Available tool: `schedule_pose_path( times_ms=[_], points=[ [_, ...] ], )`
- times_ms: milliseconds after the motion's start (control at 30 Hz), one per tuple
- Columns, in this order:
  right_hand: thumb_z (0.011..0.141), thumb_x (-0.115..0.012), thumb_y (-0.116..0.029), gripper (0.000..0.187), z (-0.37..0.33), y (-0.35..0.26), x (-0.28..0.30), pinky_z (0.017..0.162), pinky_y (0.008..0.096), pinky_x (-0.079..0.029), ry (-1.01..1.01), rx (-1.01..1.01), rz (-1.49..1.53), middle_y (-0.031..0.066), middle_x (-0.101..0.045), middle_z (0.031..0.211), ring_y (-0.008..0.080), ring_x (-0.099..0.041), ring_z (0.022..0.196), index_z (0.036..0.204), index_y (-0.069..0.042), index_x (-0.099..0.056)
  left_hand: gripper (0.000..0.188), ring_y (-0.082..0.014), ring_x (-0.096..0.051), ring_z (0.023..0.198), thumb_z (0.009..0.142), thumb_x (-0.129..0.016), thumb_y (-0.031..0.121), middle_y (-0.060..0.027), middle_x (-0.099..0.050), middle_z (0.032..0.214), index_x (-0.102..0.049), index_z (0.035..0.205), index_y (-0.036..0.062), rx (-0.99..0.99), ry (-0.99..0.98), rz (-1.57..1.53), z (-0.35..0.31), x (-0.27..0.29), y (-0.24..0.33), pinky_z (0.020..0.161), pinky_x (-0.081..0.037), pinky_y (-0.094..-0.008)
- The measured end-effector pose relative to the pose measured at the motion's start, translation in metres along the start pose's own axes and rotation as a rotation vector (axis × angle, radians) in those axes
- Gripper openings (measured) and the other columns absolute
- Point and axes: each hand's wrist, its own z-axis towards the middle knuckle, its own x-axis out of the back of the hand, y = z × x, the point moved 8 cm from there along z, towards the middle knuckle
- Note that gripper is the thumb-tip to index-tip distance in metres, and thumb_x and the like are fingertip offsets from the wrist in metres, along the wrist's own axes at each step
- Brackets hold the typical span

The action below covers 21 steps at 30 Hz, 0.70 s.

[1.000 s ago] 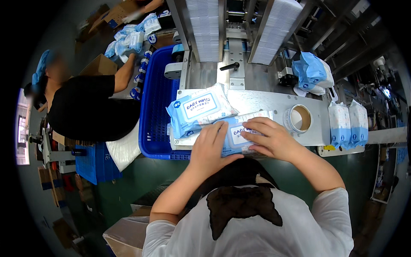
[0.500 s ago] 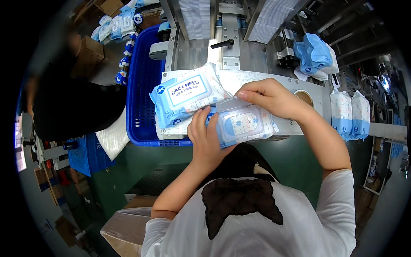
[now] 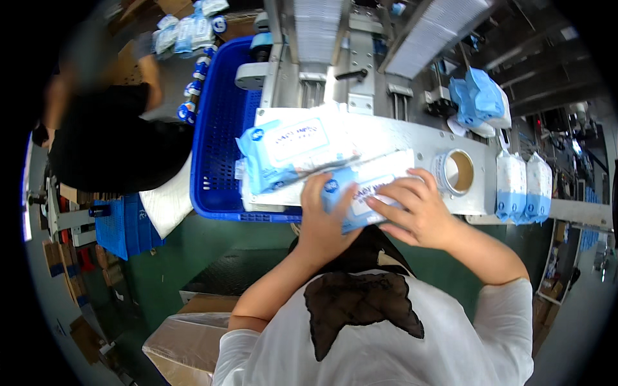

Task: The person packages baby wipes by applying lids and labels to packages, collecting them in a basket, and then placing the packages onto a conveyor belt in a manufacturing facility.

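A light blue and white pack of wipes [image 3: 370, 188] lies tilted at the front edge of the metal worktop, its printed lid face up and slightly blurred. My left hand [image 3: 324, 219] grips its left end, thumb on the front side. Across the right part of the lid rests my right hand [image 3: 418, 209], fingers bent and a little apart, thumb at the near edge. Another pack of wipes [image 3: 280, 154] lies just behind and to the left, untouched by my hands.
A blue plastic basket [image 3: 207, 180] stands left of the worktop [image 3: 479, 199]. A roll of tape [image 3: 441, 172] sits to the right of my right hand. More wipe packs [image 3: 510, 199] stand far right. White stacks [image 3: 438, 32] fill the machine's upright guides. Another person [image 3: 116, 141] works at left.
The raised flip lid has been closed on the pack. My right hand has come down from the lid's far edge onto its top. The tape roll now shows fully.
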Motion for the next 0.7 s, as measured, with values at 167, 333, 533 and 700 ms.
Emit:
schedule_pose_path(
  times_ms=[167, 333, 533, 700],
  points=[
    [0.073, -0.068, -0.027, 0.044, 0.023, 0.014, 0.012, 0.096, 0.044, -0.031, -0.012, -0.031, 0.344, 0.0065, -0.053, 0.113, 0.0247, -0.049, 0.102, 0.113, -0.011, -0.062, 0.06, -0.0378, -0.035, 0.11, 0.059, -0.077, 0.019, -0.0182, -0.036, 0.117, -0.061, 0.117, 0.0248, -0.036, -0.132, 0.006, -0.003, 0.02, -0.003, 0.095, -0.031, -0.0463],
    [0.07, -0.07, -0.016, 0.044, 0.088, 0.032, 0.017, 0.099, 0.043, -0.034, 0.2, -0.288, 0.466, 0.012, -0.051, 0.121, 0.0328, -0.045, 0.114, 0.112, -0.009, -0.062, 0.058, -0.0345, -0.039, 0.109, 0.057, -0.081, 0.02, -0.0175, -0.037, 0.117, -0.065, 0.112, 0.0178, -0.005, -0.244, -0.281, -0.02, 0.123, -0.037, 0.095, -0.033, -0.0415],
    [0.069, -0.072, -0.028, 0.05, 0.157, 0.002, -0.018, 0.095, 0.0419, -0.039, 0.064, 0.02, 0.251, 0.0095, -0.052, 0.123, 0.031, -0.046, 0.114, 0.114, -0.011, -0.06, 0.061, -0.0281, -0.041, 0.103, 0.058, -0.081, 0.033, -0.0133, -0.037, 0.109, -0.06, 0.111, 0.0095, 0.332, 0.211, -0.09, -0.026, 0.231, -0.129, 0.09, -0.038, -0.0371],
    [0.073, -0.068, -0.028, 0.046, 0.148, -0.014, -0.019, 0.084, 0.0366, -0.046, 0.007, 0.052, 0.158, 0.0079, -0.056, 0.114, 0.0279, -0.052, 0.1, 0.114, -0.009, -0.06, 0.072, -0.0257, -0.042, 0.107, 0.066, -0.076, 0.032, -0.0131, -0.039, 0.115, -0.046, 0.125, 0.0045, 0.406, 0.468, -0.256, -0.028, 0.208, -0.176, 0.095, -0.032, -0.0372]
  ],
)
